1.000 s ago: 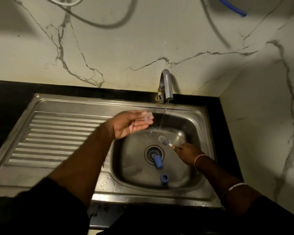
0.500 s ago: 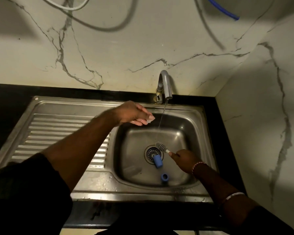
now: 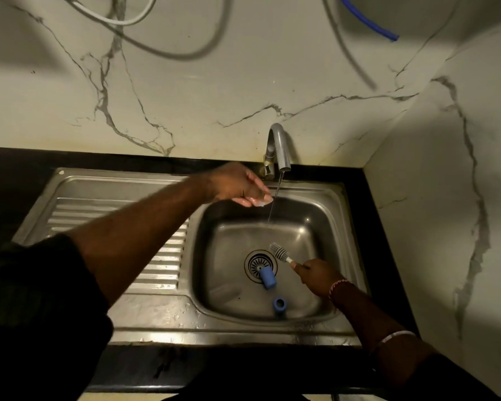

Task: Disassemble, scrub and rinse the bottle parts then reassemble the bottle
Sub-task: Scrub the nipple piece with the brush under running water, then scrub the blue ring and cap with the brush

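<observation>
My left hand (image 3: 235, 185), pinching a small clear part (image 3: 261, 201), has turned palm-down to the tap stream (image 3: 275, 198): rinsing begun; right hand (image 3: 318, 274) grips the brush (image 3: 279, 251).

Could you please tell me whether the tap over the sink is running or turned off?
Running. A thin stream of water falls from the tap spout into the sink basin, just beside the left hand.

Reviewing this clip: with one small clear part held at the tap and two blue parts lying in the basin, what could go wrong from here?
The left hand pinches a small clear part at its fingertips beside the water stream; wet, it might slip into the sink. The blue cylinder lies on the drain strainer and may impede draining. The brush in the right hand hovers near it and could knock it or the blue cap.
</observation>
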Tool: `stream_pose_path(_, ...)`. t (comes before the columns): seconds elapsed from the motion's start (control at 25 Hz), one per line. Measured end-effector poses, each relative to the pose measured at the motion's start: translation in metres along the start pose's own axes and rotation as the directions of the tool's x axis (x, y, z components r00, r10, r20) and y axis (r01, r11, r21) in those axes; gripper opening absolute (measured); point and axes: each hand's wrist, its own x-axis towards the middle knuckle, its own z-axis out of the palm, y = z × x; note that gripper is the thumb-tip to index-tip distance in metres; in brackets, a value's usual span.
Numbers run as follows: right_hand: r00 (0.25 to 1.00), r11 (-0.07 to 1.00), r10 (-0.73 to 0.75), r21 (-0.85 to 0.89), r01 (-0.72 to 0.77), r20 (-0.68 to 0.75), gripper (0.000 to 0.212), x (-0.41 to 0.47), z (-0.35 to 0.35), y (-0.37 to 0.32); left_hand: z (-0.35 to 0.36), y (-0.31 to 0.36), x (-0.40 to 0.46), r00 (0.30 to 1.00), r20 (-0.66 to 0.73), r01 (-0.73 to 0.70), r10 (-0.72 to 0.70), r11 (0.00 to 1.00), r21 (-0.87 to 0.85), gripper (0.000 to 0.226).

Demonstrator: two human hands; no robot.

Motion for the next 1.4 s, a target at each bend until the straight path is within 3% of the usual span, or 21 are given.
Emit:
stream_pose_path(0.08,1.000,1.000,-0.010,-0.005,0.010,0.004,0.065,0.000,0.003,0.000,-0.008,0.002,-0.005,0.997,0.065,-0.038,0.042,0.997,-0.060,0.033)
stream_pose_path(0.12,1.000,1.000,-0.003,-0.002,0.003,0.011,0.065,0.000,0.006,0.000,-0.002,-0.014,-0.001,0.999,0.017,-0.033,0.037,0.984,-0.176,0.032)
stream_pose_path(0.16,1.000,1.000,0.007,0.004,-0.007,0.016,0.066,0.000,0.010,0.001,0.010,-0.041,0.006,0.995,-0.099,-0.013,-0.010,0.974,-0.226,0.030)
stream_pose_path(0.2,0.999,1.000,0.028,0.013,-0.028,0.023,0.066,0.001,0.013,0.001,0.030,-0.076,0.015,0.957,-0.281,0.029,-0.065,0.991,-0.132,0.026)
stream_pose_path(0.24,0.998,0.999,0.048,0.007,-0.048,0.028,0.064,0.001,0.017,0.002,0.056,-0.118,0.022,0.890,-0.442,0.170,-0.111,0.981,0.097,0.024)
stream_pose_path(0.28,0.997,0.998,0.063,-0.020,-0.062,0.036,0.060,0.001,0.022,0.003,0.085,-0.151,0.021,0.870,-0.464,0.323,-0.168,0.905,0.276,0.025)
stream_pose_path(0.32,0.997,0.997,0.063,-0.049,-0.061,0.037,0.057,0.002,0.024,0.002,0.107,-0.170,0.023,0.871,-0.451,0.380,-0.196,0.851,0.363,0.026)
stream_pose_path(0.48,0.999,0.999,0.040,-0.027,-0.039,0.036,0.056,0.010,0.031,-0.010,0.108,-0.162,0.016,0.893,-0.435,0.299,-0.117,0.875,0.379,0.027)
stream_pose_path(0.68,0.995,0.995,-0.098,0.005,0.098,-0.015,0.042,0.020,0.037,-0.068,0.068,-0.169,-0.019,0.849,-0.528,0.305,-0.010,0.826,0.474,0.034)
stream_pose_path(0.76,0.988,0.989,-0.149,0.019,0.150,-0.030,0.042,0.024,0.043,-0.098,0.055,-0.177,-0.042,0.796,-0.605,0.294,0.028,0.855,0.427,0.037)
stream_pose_path(0.88,0.963,0.963,-0.271,0.012,0.271,-0.014,0.046,0.027,0.058,-0.145,0.026,-0.195,-0.077,0.669,-0.742,0.363,-0.030,0.885,0.291,0.029)
stream_pose_path(0.96,0.946,0.946,-0.325,-0.008,0.325,0.009,0.048,0.027,0.071,-0.176,0.010,-0.213,-0.097,0.628,-0.775,0.399,-0.066,0.883,0.248,0.031)
stream_pose_path(1.12,0.910,0.910,-0.408,-0.046,0.412,0.072,0.045,0.020,0.100,-0.224,-0.012,-0.246,-0.130,0.576,-0.808,0.486,-0.124,0.847,0.216,0.034)
stream_pose_path(1.4,0.887,0.882,-0.448,-0.108,0.459,0.113,0.046,0.018,0.143,-0.272,-0.037,-0.283,-0.158,0.556,-0.820,0.555,-0.139,0.796,0.242,0.032)
